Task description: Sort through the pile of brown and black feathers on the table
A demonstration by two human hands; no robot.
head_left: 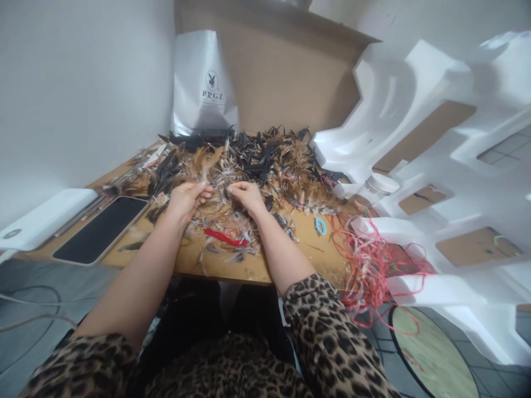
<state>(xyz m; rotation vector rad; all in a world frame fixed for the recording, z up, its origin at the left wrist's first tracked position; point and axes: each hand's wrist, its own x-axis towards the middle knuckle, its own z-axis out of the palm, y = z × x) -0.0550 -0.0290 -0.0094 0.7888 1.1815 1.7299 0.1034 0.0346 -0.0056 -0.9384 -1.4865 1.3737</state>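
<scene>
My left hand (188, 199) pinches a brown feather (204, 168) that stands up from between thumb and fingertips. A short way to its right, my right hand (248, 197) has thumb and fingertips pressed together; whatever they hold is too small to make out. Beyond both hands spreads a heap of brown and black feathers (286, 160). Closer to the table's front edge lies a red strip (225, 237), with pale feather scraps around it.
A phone (102, 229) and a white device (45, 218) lie at left. Behind the feathers stands a white bag (203, 83). To the right are a blue ring (320, 226), tangled pink string (367, 265), a lidded jar (378, 187) and white foam packing (456, 282).
</scene>
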